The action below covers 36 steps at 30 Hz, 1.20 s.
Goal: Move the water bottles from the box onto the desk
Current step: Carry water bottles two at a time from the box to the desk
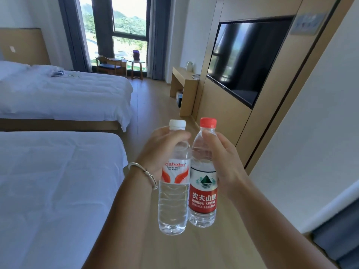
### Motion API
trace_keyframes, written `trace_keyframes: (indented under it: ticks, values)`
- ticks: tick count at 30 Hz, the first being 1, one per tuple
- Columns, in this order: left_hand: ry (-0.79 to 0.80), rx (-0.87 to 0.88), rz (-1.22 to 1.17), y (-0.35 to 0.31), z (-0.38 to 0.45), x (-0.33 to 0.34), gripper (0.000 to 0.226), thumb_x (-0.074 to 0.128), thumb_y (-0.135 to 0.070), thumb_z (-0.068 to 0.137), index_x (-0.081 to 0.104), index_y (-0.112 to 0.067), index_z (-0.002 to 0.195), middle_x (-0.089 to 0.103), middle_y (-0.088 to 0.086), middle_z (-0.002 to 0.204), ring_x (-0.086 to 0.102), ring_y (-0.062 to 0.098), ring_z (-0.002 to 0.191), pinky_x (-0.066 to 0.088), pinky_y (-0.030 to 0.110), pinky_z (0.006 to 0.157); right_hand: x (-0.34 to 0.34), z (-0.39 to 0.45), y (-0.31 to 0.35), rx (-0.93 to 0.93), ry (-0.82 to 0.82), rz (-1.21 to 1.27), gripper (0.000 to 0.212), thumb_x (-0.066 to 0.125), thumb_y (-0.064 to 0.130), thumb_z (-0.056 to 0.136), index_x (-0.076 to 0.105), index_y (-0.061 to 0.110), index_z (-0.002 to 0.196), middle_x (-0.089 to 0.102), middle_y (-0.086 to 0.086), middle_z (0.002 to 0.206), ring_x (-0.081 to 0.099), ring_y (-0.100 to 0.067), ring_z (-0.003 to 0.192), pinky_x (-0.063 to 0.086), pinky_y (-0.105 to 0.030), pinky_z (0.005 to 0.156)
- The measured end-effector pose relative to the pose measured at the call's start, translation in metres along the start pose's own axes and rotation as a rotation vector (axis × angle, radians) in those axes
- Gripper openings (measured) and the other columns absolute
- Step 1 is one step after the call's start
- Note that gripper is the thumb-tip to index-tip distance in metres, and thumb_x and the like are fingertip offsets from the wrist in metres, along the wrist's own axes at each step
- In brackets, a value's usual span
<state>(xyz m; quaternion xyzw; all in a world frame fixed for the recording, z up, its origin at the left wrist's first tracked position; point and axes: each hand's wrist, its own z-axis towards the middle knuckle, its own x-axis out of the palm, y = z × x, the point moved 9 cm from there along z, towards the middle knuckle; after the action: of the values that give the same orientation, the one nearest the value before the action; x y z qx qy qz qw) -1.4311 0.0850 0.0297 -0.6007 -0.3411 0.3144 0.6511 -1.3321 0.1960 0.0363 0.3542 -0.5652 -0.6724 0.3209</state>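
Two clear, water-filled bottles upright, touching: white-capped [173,193] gripped by left hand [161,150], red-capped [203,191] by right hand [223,162]; desk [183,82] far ahead.

Two white-sheeted beds [58,171] at left, pale wood floor [155,105], wall-mounted television [246,61] at right, tall daylit window [120,30] with grey curtains [71,33] at upper centre

White-capped bottle [174,191]: clear, sealed, full, orange-and-white label, upright, held aloft. Red-capped bottle [203,193]: clear, sealed, red label (Nongfu Spring), upright, touching the first on its right.
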Motion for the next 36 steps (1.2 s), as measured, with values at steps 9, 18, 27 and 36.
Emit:
trace_keyframes:
  ticks: [9,18,27,36]
  values:
    - [-0.037,0.037,0.001,-0.016,0.127,0.052,0.01,0.068,-0.02,0.086,0.065,-0.01,0.085,0.071,0.008,0.079,0.07,0.024,0.073,0.054,0.04,0.073,-0.055,0.124,-0.001,0.011,0.009,0.059,0.032,0.052,0.046,0.096,0.067,0.019,0.104,0.076,0.006,0.09,0.073,-0.009,0.082,0.053,-0.032,0.073]
    - [-0.129,0.091,0.055,-0.027,0.257,0.076,0.026,0.072,-0.036,0.068,0.069,-0.013,0.079,0.074,0.006,0.08,0.071,0.024,0.08,0.052,0.049,0.089,-0.087,0.265,-0.004,-0.035,0.105,0.136,0.028,0.057,0.046,0.093,0.069,0.022,0.1,0.077,0.004,0.089,0.074,-0.012,0.082,0.054,-0.045,0.09]
    - [-0.242,0.178,0.027,-0.063,0.408,0.115,0.016,0.069,-0.025,0.083,0.068,-0.01,0.09,0.072,0.009,0.08,0.069,0.026,0.075,0.053,0.041,0.077,-0.132,0.432,0.02,-0.132,0.221,0.093,0.027,0.058,0.055,0.088,0.069,0.031,0.095,0.076,0.007,0.094,0.074,-0.016,0.088,0.054,-0.052,0.092]
    - [-0.322,0.186,0.025,-0.056,0.545,0.122,0.022,0.065,-0.023,0.088,0.068,-0.005,0.1,0.073,0.017,0.089,0.071,0.031,0.08,0.056,0.042,0.076,-0.143,0.578,0.008,-0.156,0.249,0.093,0.024,0.06,0.059,0.078,0.07,0.037,0.082,0.076,0.005,0.095,0.074,-0.022,0.09,0.053,-0.055,0.092]
